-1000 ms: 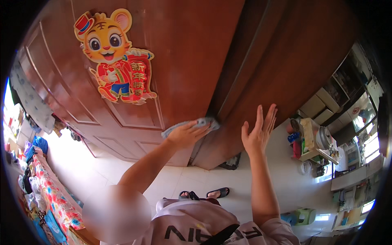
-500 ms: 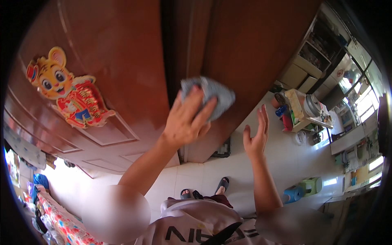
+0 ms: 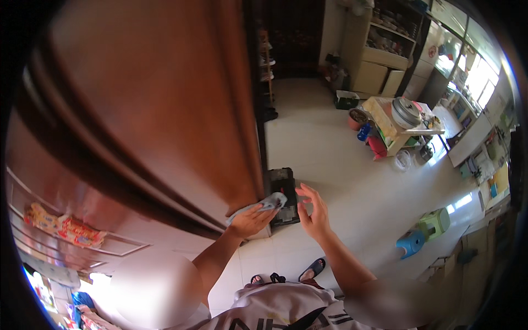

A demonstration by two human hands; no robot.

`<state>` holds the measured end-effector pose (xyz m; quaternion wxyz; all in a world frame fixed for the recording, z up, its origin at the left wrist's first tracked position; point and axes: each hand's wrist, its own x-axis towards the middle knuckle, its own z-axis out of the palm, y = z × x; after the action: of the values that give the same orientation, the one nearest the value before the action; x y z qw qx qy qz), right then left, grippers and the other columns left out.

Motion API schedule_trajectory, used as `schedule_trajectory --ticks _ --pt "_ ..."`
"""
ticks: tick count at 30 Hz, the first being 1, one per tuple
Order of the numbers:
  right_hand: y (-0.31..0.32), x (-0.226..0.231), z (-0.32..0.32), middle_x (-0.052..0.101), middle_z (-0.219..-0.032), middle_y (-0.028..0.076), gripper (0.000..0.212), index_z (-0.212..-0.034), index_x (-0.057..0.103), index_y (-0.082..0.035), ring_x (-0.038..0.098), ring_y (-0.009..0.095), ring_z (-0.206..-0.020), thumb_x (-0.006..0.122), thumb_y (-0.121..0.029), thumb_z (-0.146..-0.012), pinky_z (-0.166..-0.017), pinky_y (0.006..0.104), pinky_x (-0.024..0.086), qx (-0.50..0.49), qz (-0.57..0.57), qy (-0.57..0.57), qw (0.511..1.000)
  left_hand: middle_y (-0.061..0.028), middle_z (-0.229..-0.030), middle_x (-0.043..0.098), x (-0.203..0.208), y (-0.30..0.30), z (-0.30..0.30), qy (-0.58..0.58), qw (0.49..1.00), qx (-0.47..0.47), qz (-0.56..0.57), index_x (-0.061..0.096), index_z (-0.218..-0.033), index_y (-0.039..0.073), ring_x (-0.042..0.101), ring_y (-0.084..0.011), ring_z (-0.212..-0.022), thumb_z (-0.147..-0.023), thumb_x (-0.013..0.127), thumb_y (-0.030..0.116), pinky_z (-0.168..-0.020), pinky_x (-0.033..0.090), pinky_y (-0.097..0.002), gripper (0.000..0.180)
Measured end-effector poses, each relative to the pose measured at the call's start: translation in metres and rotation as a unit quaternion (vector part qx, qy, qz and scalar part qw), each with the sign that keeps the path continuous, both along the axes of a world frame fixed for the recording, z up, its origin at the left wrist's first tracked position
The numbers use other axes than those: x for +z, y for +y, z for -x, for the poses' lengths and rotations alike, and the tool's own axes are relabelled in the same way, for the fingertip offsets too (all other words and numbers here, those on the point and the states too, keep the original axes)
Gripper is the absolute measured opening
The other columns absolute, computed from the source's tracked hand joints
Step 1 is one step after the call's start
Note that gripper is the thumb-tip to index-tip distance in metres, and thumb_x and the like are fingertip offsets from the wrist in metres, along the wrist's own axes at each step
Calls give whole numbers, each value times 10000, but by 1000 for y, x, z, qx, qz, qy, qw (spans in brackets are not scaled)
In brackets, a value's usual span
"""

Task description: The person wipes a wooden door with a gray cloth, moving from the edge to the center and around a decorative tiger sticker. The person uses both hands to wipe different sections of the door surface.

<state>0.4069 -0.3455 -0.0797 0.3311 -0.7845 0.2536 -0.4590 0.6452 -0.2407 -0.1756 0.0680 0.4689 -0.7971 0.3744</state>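
A grey-blue cloth (image 3: pixel 270 201) lies bunched under the fingers of my left hand (image 3: pixel 250 222). My left hand presses it against the outer edge of a reddish-brown wooden panel (image 3: pixel 159 104), low in the view. Part of the cloth sticks out past that edge, beyond my fingertips. Just to the right, my right hand (image 3: pixel 314 213) is raised in the air with its fingers apart and lightly bent, touching nothing. A black case (image 3: pixel 282 179) stands on the floor behind the cloth, partly covered by it.
A cartoon tiger decoration (image 3: pixel 66 226) hangs on the brown door at left. To the right, a small table (image 3: pixel 388 124) carries a silver pot (image 3: pixel 406 113). Blue (image 3: pixel 411 243) and green (image 3: pixel 434 224) stools stand on the tiled floor. A cabinet (image 3: pixel 379 58) is at the back.
My view has swung right, bringing more of the room in. My left hand and the cloth have moved from the panel's face to its right edge. My right hand has shifted left, closer to the cloth.
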Motion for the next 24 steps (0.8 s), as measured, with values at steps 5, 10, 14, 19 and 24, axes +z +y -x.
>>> schedule_trajectory --ticks 5,10,14,19,24 --pt "-62 -48 83 723 -1077 130 376 -1297 576 -52 713 270 -967 653 -52 -929 -811 390 575 -15 -122 65 990 -106 -1467 534 7 -23 52 153 966 -7 -206 587 -1408 122 505 -221 -1373 -906 536 121 -1191 344 -443 504" --pt "-111 -53 162 719 -1057 150 318 -1230 606 -33 719 276 -985 680 -147 -943 -841 394 577 53 -152 165 973 -191 -1375 570 -11 -81 142 486 859 99 -123 592 -1386 64 553 -364 -1292 -783 593 -31 -1134 377 -436 611" --pt "-147 -62 208 713 -1086 185 374 -1252 603 -21 719 304 -995 693 -238 -961 -861 401 579 66 -177 200 961 -169 -1427 569 12 -141 214 813 553 50 -174 539 -1432 -8 534 -267 -1330 -868 521 -25 -1147 364 -366 564" --pt "-191 -71 234 706 -1168 185 505 -1338 579 -14 693 281 -1066 634 -402 -1018 -918 392 554 175 -393 103 897 -152 -1481 509 29 -215 266 818 505 -28 -275 434 -1503 -18 471 -270 -1385 -854 591 40 -1166 335 -382 671" --pt "-257 -80 262 614 -1297 90 466 -1418 499 -19 595 160 -1167 594 -299 -1058 -981 335 502 151 -458 -70 873 -297 -1466 464 46 -312 315 592 728 -34 -344 424 -1507 -19 431 -482 -1379 -876 656 87 -1162 356 -498 681"
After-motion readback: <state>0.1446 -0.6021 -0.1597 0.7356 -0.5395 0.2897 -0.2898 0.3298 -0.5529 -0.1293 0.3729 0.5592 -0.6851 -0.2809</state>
